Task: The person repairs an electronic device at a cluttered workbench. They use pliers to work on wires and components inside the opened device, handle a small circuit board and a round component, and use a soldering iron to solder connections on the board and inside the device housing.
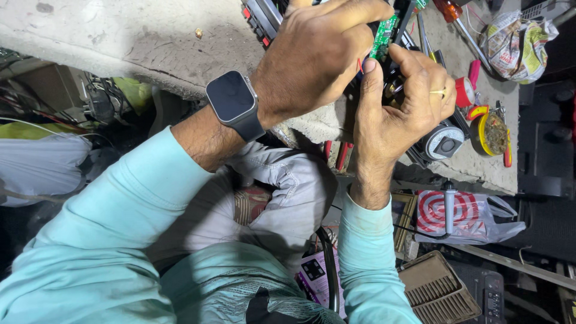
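A: Both hands are up at the edge of the rough grey concrete worktop, working close together. The left hand, the one with the dark square wristwatch, has its grip pinched on the small green circuit board, holding it on edge.

B: And the right hand?

A: Its thumb presses up against the lower end of that board, by a thin red wire, fingers curled shut around the dark device body underneath (I'd say to steady it while the board is handled).

B: So the board sits between the two hands, above the worktop's edge.

A: Exactly. Just to the right lies a round grey-and-black part, then a yellow-rimmed round tin with brownish stuff in it.

B: Any packaging about?

A: A crumpled printed paper bundle, white and yellowish-green, at top right. Lower down, a clear plastic bag with red-and-white rings, and a purple and white printed card by the knees.
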